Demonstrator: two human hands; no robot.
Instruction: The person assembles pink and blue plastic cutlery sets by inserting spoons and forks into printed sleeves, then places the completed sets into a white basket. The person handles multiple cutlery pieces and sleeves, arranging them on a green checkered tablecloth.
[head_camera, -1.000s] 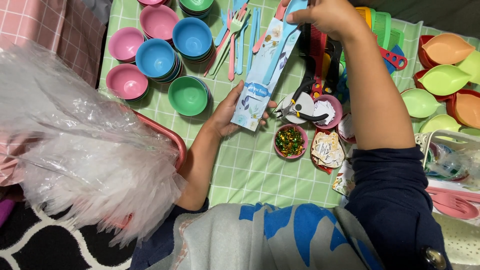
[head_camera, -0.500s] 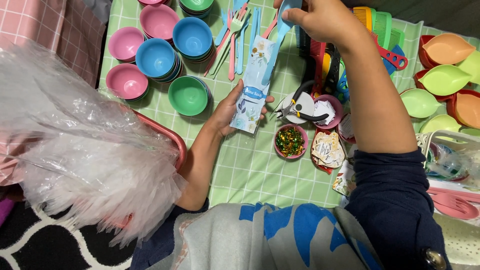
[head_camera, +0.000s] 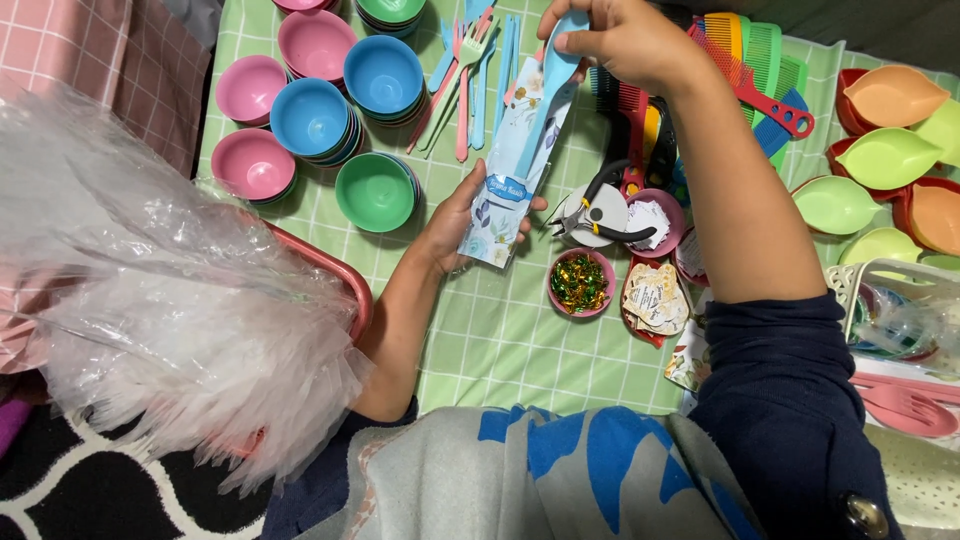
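Left hand (head_camera: 455, 225) cups the lower end of a long flat sleeve (head_camera: 515, 170), pale blue with a floral print, fingers wrapped round its bottom edge. Sleeve runs up and right from that grip, held just over the green checked cloth (head_camera: 490, 340).

Right hand (head_camera: 625, 40) pinches a light-blue spoon (head_camera: 548, 95) by its upper end, at the sleeve's top. Spoon lies along the sleeve's upper half; can't tell whether its lower end is inside the sleeve or just on top.

Containers:
- small pink bowl (head_camera: 580, 283) below the sleeve, holds gold and green wrapped bits
- second pink bowl (head_camera: 652, 218), white paper scraps inside
- red dish (head_camera: 655, 300) with printed paper tags
- stacked bowls, all look empty: blue (head_camera: 383, 72), blue (head_camera: 310, 118), green (head_camera: 375, 190), pink (head_camera: 250, 165), pink (head_camera: 248, 88), pink (head_camera: 315, 40)
- leaf-shaped dishes (head_camera: 885, 155) far right, green and orange

Around:
- pliers (head_camera: 600, 210) on a white disc, just right of the sleeve
- loose plastic forks (head_camera: 470, 60), pink and blue, left of the sleeve top
- combs (head_camera: 760, 60) under and behind the right forearm, partly hidden
- big crumpled clear bag (head_camera: 150, 290) fills the left foreground, covers most of a pink basin (head_camera: 345, 280) beside the left forearm
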